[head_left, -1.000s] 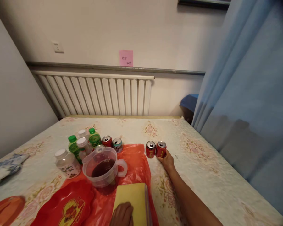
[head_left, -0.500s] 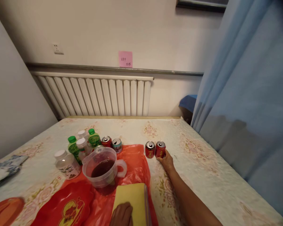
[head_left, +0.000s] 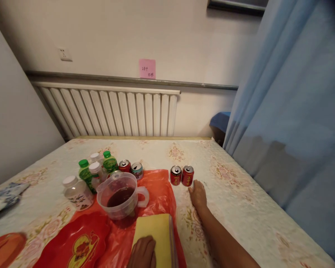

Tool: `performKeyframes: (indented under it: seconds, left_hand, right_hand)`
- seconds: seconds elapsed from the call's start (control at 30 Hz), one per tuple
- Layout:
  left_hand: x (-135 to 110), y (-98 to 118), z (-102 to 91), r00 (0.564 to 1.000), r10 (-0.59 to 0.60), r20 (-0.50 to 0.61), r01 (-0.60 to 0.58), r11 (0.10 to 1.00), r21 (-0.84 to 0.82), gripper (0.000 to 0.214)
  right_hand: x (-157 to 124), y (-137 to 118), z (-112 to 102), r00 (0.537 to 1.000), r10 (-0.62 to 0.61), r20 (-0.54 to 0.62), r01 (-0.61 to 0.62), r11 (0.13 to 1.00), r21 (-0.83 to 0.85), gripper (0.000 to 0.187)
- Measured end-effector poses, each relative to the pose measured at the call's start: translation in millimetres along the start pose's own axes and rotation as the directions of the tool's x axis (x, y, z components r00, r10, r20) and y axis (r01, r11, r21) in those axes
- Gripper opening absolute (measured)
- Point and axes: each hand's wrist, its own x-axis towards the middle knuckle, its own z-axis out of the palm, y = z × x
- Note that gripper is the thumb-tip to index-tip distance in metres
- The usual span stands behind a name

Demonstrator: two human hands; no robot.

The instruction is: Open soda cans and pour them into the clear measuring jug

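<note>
Two small red drink cans stand upright side by side: the left can [head_left: 175, 175] has a darker rim, the right can [head_left: 188, 176] a silver one. Just below the right can, my right hand [head_left: 198, 195] is apart from it, thumb and fingers spread and holding nothing. My left hand [head_left: 144, 251] lies on a yellow folded cloth stack [head_left: 156, 227], fingers resting on its top face. Left of that stands a clear plastic jug [head_left: 102, 203] with dark liquid in it. The lower part of my left hand is cut off by the frame.
Behind the jug are several bottles, a white-capped bottle [head_left: 78, 193] among them, plus a red can [head_left: 124, 166] and a light-blue can [head_left: 137, 170]. A red scalloped tray [head_left: 56, 238] and an orange plate [head_left: 7, 245] lie left, a red plastic sheet [head_left: 159, 193] beneath the jug.
My right hand has let go of the right red can and drawn back slightly toward me. The can stays upright beside the other. My left hand remains on the yellow stack.
</note>
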Motion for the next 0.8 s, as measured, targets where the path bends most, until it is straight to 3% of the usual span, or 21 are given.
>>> performKeyframes:
  seconds: [0.3,0.8]
  left_hand:
    - [5,8,-6.7,0.999,-0.048,-0.007,0.048,0.999,-0.015,0.023]
    - [8,11,-10.8,0.998,-0.058,-0.009,0.058,0.998,-0.025,0.022]
  right_hand:
    - [-32,-9,-12,0.983,-0.113,0.142,0.142,0.967,-0.210,0.052]
    - [-45,-21,-24,0.974,-0.154,0.163,0.194,0.942,-0.272,0.048]
